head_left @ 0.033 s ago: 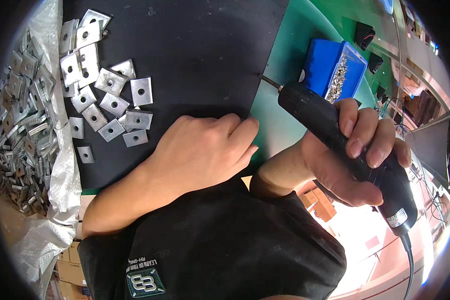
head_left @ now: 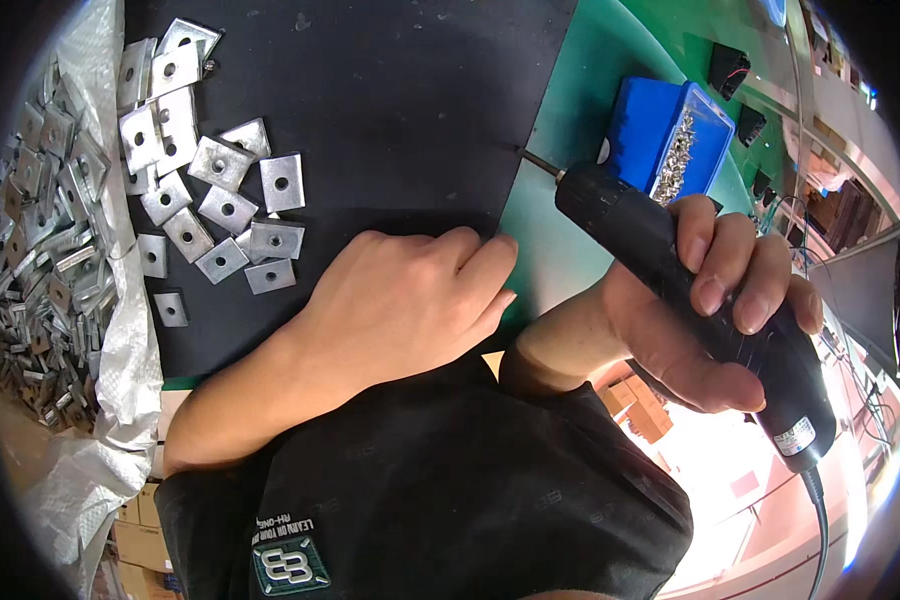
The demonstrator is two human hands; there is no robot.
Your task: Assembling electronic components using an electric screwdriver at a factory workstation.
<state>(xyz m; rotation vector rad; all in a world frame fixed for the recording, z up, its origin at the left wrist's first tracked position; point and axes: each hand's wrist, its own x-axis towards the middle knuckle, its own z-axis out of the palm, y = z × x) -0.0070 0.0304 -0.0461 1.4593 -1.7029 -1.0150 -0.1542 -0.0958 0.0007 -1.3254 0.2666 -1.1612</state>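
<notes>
The black mat (head_left: 400, 110) carries metal plates (head_left: 232, 172) at ten o'clock; at three, the right hand (head_left: 662, 348) grips a white-labelled screwdriver (head_left: 638, 235). The left hand (head_left: 415, 285) curls, any contents hidden; a lettered patch (head_left: 290, 566) sits at seven.

Has a black mat (head_left: 390, 100) over part of the green bench (head_left: 555, 225); carries holed metal plates (head_left: 215, 205), strewn and partly overlapping, on the mat, and a blue bin (head_left: 638, 130) on the green.

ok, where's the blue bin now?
Head view, upper right: the blue bin is right of the black mat, just above the black power screwdriver in the right hand.
</notes>
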